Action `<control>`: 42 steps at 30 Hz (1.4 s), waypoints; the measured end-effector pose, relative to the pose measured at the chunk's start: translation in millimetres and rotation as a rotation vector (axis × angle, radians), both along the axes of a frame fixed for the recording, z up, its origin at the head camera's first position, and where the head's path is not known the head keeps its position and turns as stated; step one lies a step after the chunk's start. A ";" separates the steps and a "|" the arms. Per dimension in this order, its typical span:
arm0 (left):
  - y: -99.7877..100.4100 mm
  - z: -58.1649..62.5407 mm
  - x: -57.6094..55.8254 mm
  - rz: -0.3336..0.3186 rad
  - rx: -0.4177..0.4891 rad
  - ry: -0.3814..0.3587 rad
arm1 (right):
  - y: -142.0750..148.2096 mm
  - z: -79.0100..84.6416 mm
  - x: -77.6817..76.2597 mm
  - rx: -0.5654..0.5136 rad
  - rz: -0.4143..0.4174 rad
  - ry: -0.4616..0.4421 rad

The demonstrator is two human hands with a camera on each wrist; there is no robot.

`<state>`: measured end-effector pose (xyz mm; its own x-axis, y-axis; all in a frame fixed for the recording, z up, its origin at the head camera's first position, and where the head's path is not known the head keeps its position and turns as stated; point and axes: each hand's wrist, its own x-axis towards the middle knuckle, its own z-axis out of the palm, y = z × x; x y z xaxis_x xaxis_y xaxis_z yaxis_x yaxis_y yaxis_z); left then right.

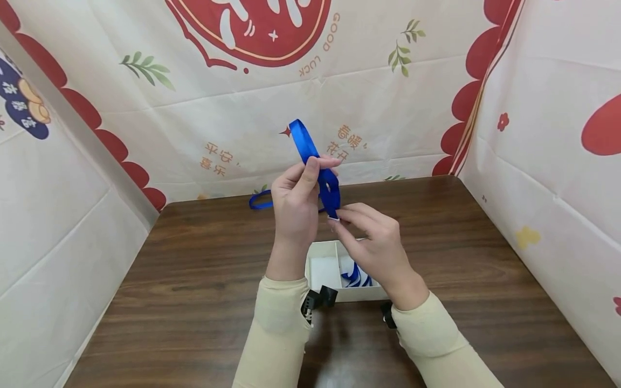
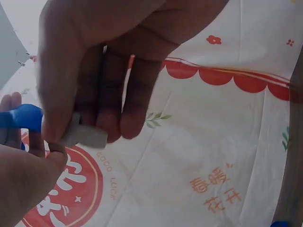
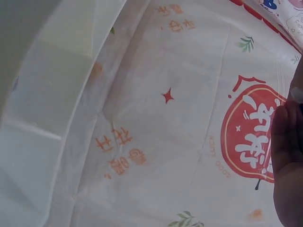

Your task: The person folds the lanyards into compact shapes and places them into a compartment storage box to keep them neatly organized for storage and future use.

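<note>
In the head view my left hand [image 1: 296, 200] pinches a looped blue ribbon [image 1: 304, 143] between thumb and fingers, above the table. Part of the ribbon sticks up past the fingertips, and the rest hangs down to the right. There my right hand [image 1: 375, 237] pinches its lower end, beside a small white piece [image 1: 333, 218]. Fingers hide how that piece joins the ribbon. The left wrist view has the white piece [image 2: 90, 136], somewhat blurred, at the fingertips, with blue ribbon [image 2: 26, 117] at the left. Only part of a hand [image 3: 289, 161] enters the right wrist view.
Below the hands, a white divided box [image 1: 356, 295] stands on the brown wooden table [image 1: 204, 291]. Blue ribbon pieces [image 1: 356, 277] lie in its right compartment. Another blue ribbon loop [image 1: 260, 205] is near the table's back edge. Printed cloth [image 1: 194, 124] hangs behind and at the sides.
</note>
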<state>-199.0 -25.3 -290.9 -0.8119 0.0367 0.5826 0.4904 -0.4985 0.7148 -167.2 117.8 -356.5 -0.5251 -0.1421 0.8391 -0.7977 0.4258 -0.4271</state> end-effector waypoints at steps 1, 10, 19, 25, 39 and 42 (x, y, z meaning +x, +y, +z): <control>-0.6 1.4 -0.2 0.014 -0.012 -0.003 | -0.1 -0.2 0.2 -0.036 0.013 -0.031; -9.0 21.2 -15.4 0.206 -0.267 0.029 | 4.4 -1.0 5.8 -0.232 0.112 -0.356; -11.9 46.2 -35.3 0.247 -0.392 0.062 | 8.1 2.9 6.7 -0.074 0.135 -0.588; -15.4 57.5 -43.1 0.188 -0.397 0.057 | 8.2 5.2 6.1 -0.043 0.122 -0.666; -23.8 63.7 -45.8 -0.124 -0.299 -0.057 | 9.8 5.9 5.2 -0.122 0.036 -0.639; -23.0 63.9 -44.4 -0.188 -0.257 -0.079 | 9.7 3.9 4.4 -0.100 0.079 -0.529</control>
